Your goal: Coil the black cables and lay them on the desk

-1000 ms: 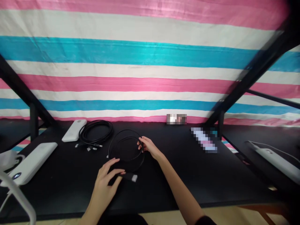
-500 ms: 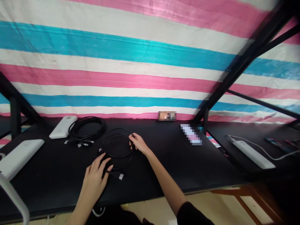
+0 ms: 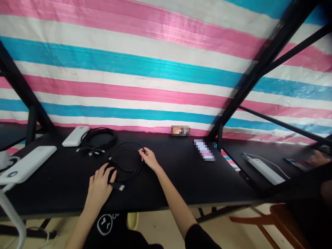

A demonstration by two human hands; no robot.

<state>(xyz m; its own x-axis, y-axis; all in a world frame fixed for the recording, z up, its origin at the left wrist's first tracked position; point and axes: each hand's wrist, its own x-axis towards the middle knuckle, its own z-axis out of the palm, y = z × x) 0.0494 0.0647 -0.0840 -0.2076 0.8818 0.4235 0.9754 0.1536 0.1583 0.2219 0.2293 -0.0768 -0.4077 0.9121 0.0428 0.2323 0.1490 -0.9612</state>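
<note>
A thin black cable lies in loose loops on the black table (image 3: 176, 183). My right hand (image 3: 149, 159) pinches the cable's right side between thumb and fingers. At the loops' lower left, my left hand (image 3: 100, 183) has its fingers curled over the cable, partly hiding it. From under the left thumb sticks out the cable's end, a black plug (image 3: 120, 187) with a pale tip. Beyond my left hand rests a second, thicker coil of black cable (image 3: 100, 148), with several plugs at its near side; neither hand touches it.
To the left are two white power banks, the nearer one (image 3: 32, 162) and the farther one (image 3: 75, 136). A white curved bar (image 3: 12, 218) crosses the lower left corner. A blurred-out phone-like object (image 3: 204, 149) lies at the right. Another person's hand (image 3: 319, 158) shows far right.
My view has shifted, so the table contents sit differently in it. Both hands stay at the thin cable, whose loops have drawn together somewhat. Another person's hand has appeared at far right.
</note>
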